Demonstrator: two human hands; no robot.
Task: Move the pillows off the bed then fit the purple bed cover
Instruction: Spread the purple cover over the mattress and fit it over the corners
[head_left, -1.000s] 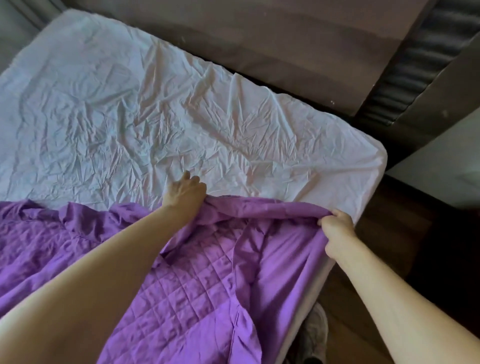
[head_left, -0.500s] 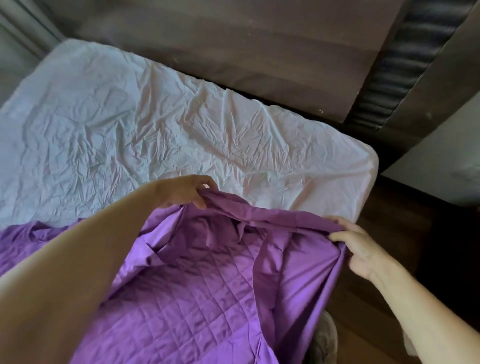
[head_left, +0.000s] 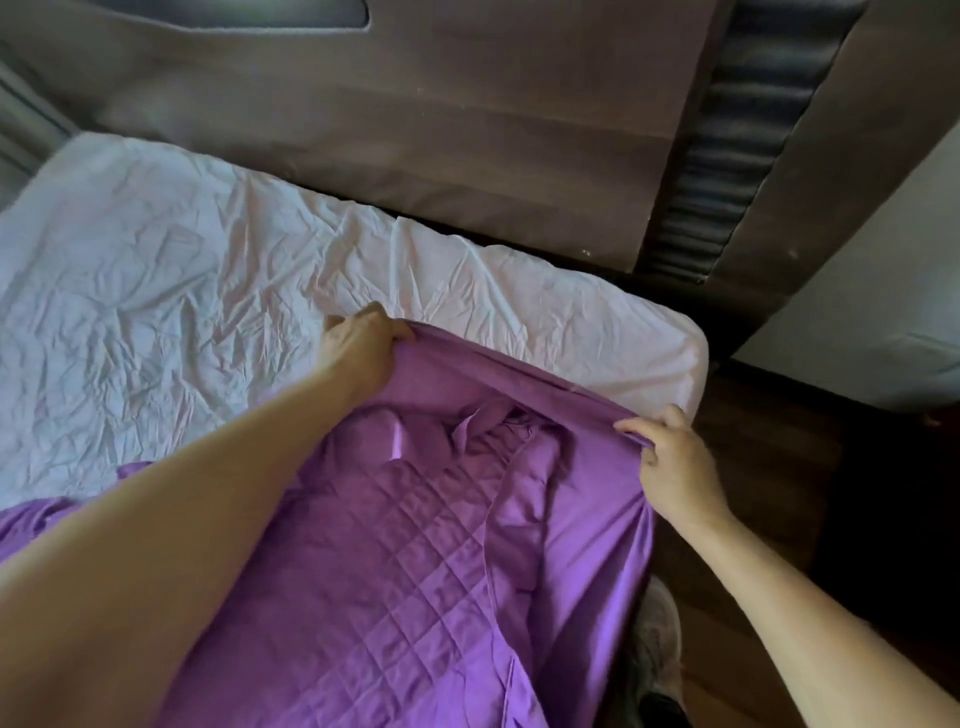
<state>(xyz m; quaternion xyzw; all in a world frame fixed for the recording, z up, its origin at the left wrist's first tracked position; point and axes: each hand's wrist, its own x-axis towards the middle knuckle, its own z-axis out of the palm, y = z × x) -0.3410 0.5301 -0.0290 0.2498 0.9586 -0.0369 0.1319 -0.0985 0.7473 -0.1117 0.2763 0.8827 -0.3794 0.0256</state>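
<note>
The purple quilted bed cover (head_left: 415, 561) lies bunched over the near part of the bed, its top hem stretched between my hands. My left hand (head_left: 358, 348) grips the hem over the middle of the mattress. My right hand (head_left: 670, 457) pinches the hem at the bed's right side edge. Beyond the hem, the mattress in a wrinkled white sheet (head_left: 171, 291) lies bare up to the headboard. No pillows are in view.
A dark brown padded headboard (head_left: 415, 130) stands along the far edge of the bed. Dark wooden floor (head_left: 779, 467) runs along the right side, with my shoe (head_left: 654, 644) beside the bed. A second white-covered bed (head_left: 883, 322) stands at the far right.
Both hands have carried the cover's hem further up the bed toward the headboard. The hem is pulled straighter between them, and less white sheet shows near the right corner.
</note>
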